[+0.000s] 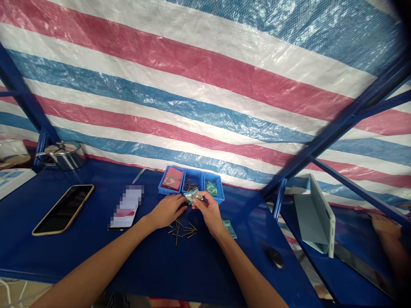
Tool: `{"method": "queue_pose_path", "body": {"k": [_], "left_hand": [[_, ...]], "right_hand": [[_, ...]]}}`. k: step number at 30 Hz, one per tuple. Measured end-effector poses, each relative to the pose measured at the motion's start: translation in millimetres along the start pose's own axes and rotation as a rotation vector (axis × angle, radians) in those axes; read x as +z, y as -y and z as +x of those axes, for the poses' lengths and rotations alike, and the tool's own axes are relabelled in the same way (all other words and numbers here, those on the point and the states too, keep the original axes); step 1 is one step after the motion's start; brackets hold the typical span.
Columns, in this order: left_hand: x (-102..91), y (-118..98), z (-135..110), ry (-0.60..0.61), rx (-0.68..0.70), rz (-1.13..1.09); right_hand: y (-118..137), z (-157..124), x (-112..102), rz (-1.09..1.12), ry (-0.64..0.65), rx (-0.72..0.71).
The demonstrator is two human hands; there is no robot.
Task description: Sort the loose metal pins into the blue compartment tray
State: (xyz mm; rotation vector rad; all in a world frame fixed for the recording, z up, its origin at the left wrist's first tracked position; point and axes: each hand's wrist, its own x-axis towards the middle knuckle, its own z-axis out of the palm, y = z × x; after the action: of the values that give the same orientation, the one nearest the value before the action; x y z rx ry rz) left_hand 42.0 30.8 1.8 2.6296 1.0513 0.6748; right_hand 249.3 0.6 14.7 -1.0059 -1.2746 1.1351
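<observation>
My right hand [207, 209] pinches a small clear plastic bag [192, 195] in front of the blue bins. Close beside it, my left hand [168, 209] has its fingers curled together at the bag's lower left; what they hold, if anything, is too small and dark to make out. Below the hands, several thin brass-coloured rods like drill bits [189, 233] lie scattered on the blue table [154, 265]. The middle blue bin [196, 175] contains similar dark rods [190, 184]. Greenish plastic bags [211, 188] fill the right bin [221, 192].
The left bin [163, 189] holds a pink packet [172, 177]. Another greenish bag [230, 229] lies beside my right wrist. Leftward are a lit phone [125, 214], a dark phone [64, 209], a pen [138, 176] and a metal pot [68, 157]. A black mouse-like object [275, 258] sits right.
</observation>
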Motion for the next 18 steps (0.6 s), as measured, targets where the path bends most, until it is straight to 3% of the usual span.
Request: {"method": "queue_pose_path", "body": {"k": [7,13,18], "left_hand": [[-2.8,-2.6,0.5,-0.003,-0.009,0.028],[-3.3,-3.7,0.9,0.011,0.002,0.012],[-3.0,-3.4,1.1,0.002,-0.002,0.043]], "right_hand": [[-3.1,1.1,-0.9,-0.034,0.002,0.023],[-8.6,2.2,-1.9,0.091,-0.034,0.077],[-3.9,-0.2,1.1,0.073,0.029,0.052]]}}
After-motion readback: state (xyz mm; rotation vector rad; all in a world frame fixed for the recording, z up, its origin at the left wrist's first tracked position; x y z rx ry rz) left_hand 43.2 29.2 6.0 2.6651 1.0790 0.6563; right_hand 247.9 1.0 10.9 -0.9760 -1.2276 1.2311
